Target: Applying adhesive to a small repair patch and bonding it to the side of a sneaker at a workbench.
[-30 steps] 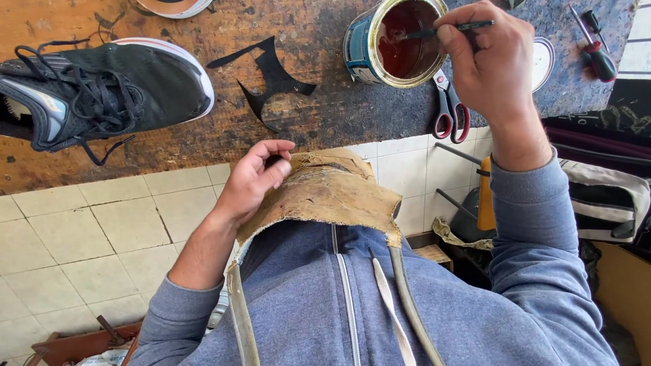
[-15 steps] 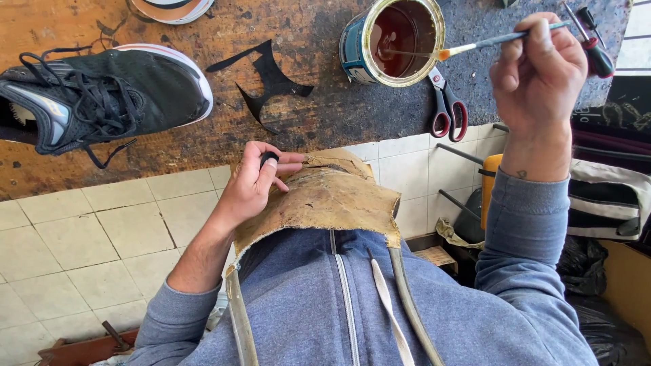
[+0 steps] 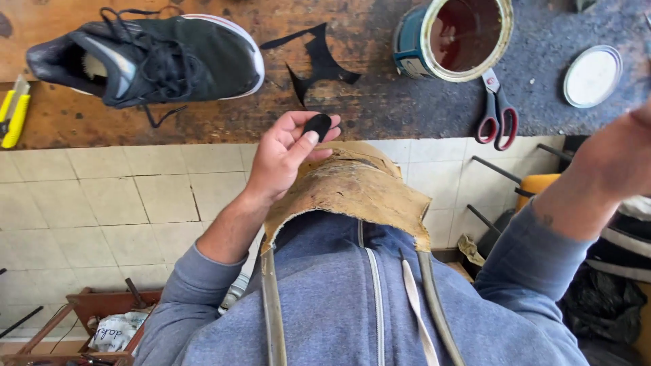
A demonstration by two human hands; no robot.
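My left hand [image 3: 288, 152] is raised over the worn tan leather apron [image 3: 359, 190] on my chest, pinching a small black oval patch [image 3: 317, 125] between thumb and fingers. My right hand [image 3: 627, 146] is a blur at the right edge; only the wrist and the blue-sleeved forearm show clearly, and anything it holds is hidden. An open tin of dark reddish glue [image 3: 468, 34] stands on the bench ahead, apart from both hands. A black sneaker [image 3: 156, 61] lies on its side at the bench's left.
A cut scrap of black material [image 3: 319, 64] lies mid-bench. Red-handled scissors [image 3: 497, 112] and a round tin lid [image 3: 593, 74] sit right of the tin. A yellow utility knife [image 3: 13, 112] is at far left. A wooden crate [image 3: 102, 315] stands on the floor below.
My right hand has pulled the brush out of the tin and swung right, mostly leaving the frame. My left hand has lifted the black patch off the apron.
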